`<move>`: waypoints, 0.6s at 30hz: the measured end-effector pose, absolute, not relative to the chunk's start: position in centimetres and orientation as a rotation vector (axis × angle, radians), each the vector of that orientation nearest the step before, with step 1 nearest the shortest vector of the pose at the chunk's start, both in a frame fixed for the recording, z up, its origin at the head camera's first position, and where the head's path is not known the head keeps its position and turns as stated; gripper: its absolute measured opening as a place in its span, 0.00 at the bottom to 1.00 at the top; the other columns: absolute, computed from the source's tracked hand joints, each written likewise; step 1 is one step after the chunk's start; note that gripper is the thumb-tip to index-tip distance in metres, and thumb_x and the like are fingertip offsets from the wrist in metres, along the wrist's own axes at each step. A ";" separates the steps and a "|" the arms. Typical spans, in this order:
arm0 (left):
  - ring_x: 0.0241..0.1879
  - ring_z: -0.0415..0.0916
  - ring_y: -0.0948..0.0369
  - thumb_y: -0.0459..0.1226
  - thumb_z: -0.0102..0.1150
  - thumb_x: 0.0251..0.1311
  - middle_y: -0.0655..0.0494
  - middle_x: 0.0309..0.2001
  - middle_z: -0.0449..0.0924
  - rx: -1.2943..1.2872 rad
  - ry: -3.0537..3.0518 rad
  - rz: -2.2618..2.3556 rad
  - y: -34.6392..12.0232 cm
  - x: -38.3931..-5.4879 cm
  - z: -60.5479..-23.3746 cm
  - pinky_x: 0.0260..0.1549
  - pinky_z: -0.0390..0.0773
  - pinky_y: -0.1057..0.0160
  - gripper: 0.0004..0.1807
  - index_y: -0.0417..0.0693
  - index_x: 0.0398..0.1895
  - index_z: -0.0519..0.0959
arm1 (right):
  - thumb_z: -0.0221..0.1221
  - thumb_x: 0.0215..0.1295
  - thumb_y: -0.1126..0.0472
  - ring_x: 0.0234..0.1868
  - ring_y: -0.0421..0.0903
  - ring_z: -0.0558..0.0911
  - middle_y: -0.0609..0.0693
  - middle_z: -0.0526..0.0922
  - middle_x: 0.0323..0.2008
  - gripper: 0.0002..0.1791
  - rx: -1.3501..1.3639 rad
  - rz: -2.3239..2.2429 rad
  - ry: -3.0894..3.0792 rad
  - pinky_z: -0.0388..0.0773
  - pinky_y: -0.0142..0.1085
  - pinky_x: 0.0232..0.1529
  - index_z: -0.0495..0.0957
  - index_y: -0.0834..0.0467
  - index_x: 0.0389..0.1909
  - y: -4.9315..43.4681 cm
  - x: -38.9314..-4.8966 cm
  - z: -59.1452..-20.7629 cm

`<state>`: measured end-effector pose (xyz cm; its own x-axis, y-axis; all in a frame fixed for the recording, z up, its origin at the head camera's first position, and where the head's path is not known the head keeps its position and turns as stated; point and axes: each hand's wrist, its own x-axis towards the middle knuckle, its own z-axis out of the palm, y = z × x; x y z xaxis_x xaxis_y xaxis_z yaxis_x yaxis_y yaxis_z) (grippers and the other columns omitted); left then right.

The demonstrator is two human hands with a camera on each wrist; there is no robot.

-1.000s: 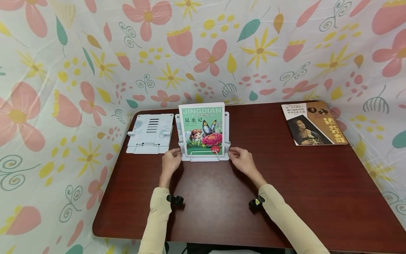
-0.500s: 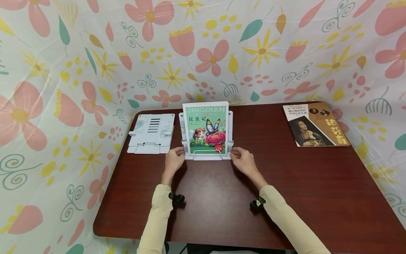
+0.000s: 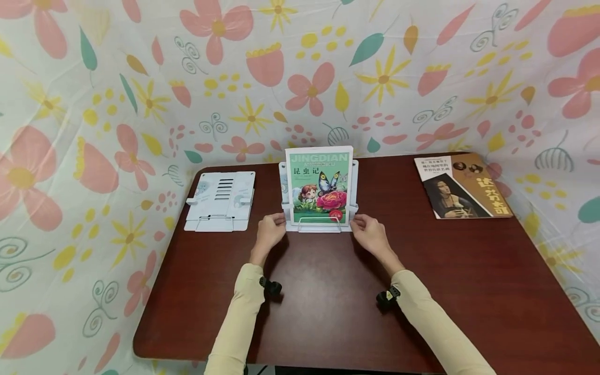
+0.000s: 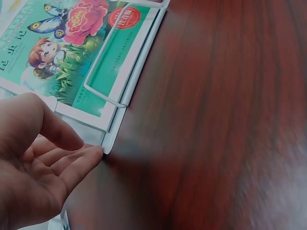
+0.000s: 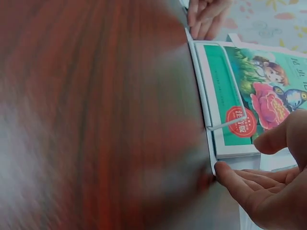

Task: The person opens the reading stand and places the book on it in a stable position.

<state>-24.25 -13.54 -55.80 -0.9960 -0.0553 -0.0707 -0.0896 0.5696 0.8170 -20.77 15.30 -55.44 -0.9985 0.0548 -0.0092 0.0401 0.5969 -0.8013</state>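
A white book stand stands at the back middle of the table. Leaning upright on it is a green children's book with a butterfly and a red flower on its cover. A wire holder crosses the front of the book's lower edge. My left hand holds the stand's lower left corner, the fingertips at its edge. At the lower right corner my right hand holds the stand likewise, thumb above and fingers along the edge. The stand's back is hidden.
A second white book stand lies folded flat at the table's back left. Near the back right lies a brown and white book with a portrait on its cover. Flower-patterned cloth hangs behind the brown table.
The stand with the green book has slid to the right across the table, and both hands have moved along with it. The folded stand and the brown book have stayed in place.
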 end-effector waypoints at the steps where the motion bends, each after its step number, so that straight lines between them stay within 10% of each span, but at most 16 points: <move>1: 0.52 0.85 0.52 0.30 0.57 0.65 0.45 0.48 0.89 -0.114 2.743 1.429 -13.2 -24.5 -55.8 0.57 0.81 0.53 0.18 0.38 0.56 0.84 | 0.57 0.73 0.58 0.55 0.60 0.85 0.67 0.85 0.52 0.23 -0.092 1.386 -2.800 0.82 0.51 0.56 0.77 0.71 0.59 15.6 -21.0 -55.4; 18: 0.65 0.76 0.56 0.27 0.47 0.59 0.48 0.69 0.74 0.100 2.547 1.360 -6.1 -27.8 -55.7 0.39 0.68 0.69 0.35 0.44 0.74 0.66 | 0.50 0.76 0.55 0.49 0.59 0.88 0.67 0.84 0.53 0.27 -0.295 1.283 -2.835 0.80 0.53 0.57 0.73 0.73 0.63 21.5 -23.9 -54.8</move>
